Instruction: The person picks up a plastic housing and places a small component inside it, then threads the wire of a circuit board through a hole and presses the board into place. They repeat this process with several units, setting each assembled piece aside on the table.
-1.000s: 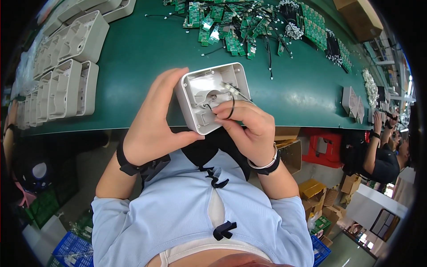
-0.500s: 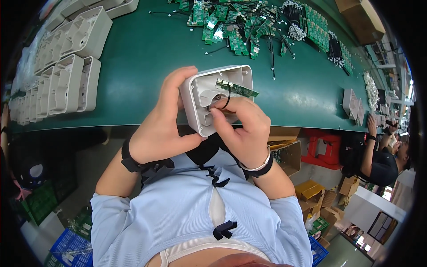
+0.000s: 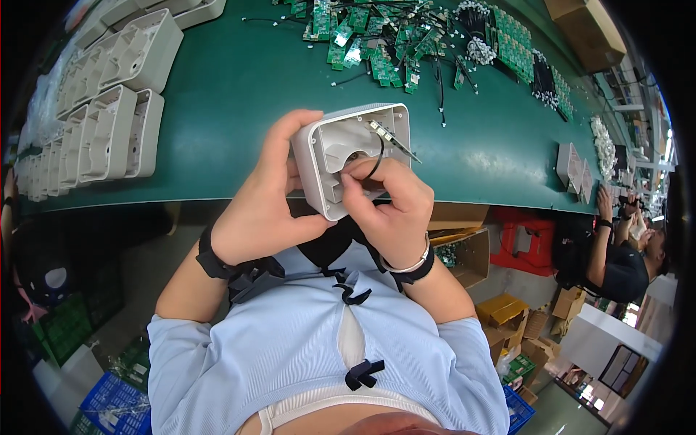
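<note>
My left hand (image 3: pixel 272 196) grips a light grey plastic housing (image 3: pixel 313 170) by its left side, thumb below and fingers above. The open side of the housing faces me, tilted, over the table's front edge. Inside it, the fingers of my right hand (image 3: pixel 391 206) are pinched together on a black cable (image 3: pixel 378 161). That cable runs up to a narrow green circuit board (image 3: pixel 395 141), which stands tilted edge-on across the housing's right wall. My fingertips hide the cable's lower end.
Rows of similar grey housings (image 3: pixel 109 130) stand at the left of the green table (image 3: pixel 217 130). A heap of circuit boards with cables (image 3: pixel 380 43) lies at the back. More boards (image 3: pixel 516 47) and small grey parts (image 3: pixel 573 168) are to the right. A co-worker (image 3: pixel 616 261) sits at far right.
The circuit board has turned from showing its face to nearly edge-on. My right hand has shifted slightly left, its fingers still pinched inside the housing.
</note>
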{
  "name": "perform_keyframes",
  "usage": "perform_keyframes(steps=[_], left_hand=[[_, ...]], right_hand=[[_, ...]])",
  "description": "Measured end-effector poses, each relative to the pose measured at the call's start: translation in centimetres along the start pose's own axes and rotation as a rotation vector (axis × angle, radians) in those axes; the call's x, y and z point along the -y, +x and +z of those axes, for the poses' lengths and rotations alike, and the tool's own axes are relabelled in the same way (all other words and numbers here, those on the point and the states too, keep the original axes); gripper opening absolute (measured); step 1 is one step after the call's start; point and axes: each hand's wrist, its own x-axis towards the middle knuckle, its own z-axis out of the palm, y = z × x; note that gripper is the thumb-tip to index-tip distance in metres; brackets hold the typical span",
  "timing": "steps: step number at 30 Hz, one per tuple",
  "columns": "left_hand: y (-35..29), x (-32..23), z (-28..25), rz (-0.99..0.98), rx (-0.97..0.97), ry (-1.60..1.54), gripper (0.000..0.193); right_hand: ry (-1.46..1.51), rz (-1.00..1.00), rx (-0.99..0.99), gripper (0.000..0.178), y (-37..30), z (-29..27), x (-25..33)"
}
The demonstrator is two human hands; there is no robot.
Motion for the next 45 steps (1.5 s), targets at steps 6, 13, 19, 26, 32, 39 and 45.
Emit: perform_keyframes(steps=[6, 13, 19, 26, 32, 39, 45], left_hand=[[-0.2, 0.5, -0.9, 0.115, -0.003, 0.377, 0.111], [-0.2, 0.6, 0.4, 0.092, -0.05, 0.117, 0.105], [-0.3, 0.3, -0.2, 0.035, -0.011, 0.131, 0.104], [-0.2, 0.1, -0.6, 0.023, -0.01, 0.196, 0.105], [0.0, -0.5, -0.9, -0.003, -0.019, 0.253, 0.107], [0.2, -0.9, -1.4, -0.073, -0.001, 0.268, 0.11], [0.3, -1.2, -1.6, -0.146, -0.026, 0.227, 0.109]], right_hand=[[-0.097, -0.057, -0.024, 0.013, 0.4, -0.2, 0.2], [-0.273, -0.111, 0.119, 0.018, 1.0, -2.1, 1.1], [-0.343, 0.007, -0.131, 0.022, 0.7, -4.3, 2.7], [-0.389, 0.055, -0.006, 0.021, 2.7, -4.4, 0.2], [-0.43, -0.145, -0.046, 0.024, 3.4, -4.2, -0.8], [-0.186, -0.026, -0.016, 0.029, 1.8, -4.4, 2.3], [-0.213, -0.195, 0.403, 0.028, 2.3, -6.3, 2.7]])
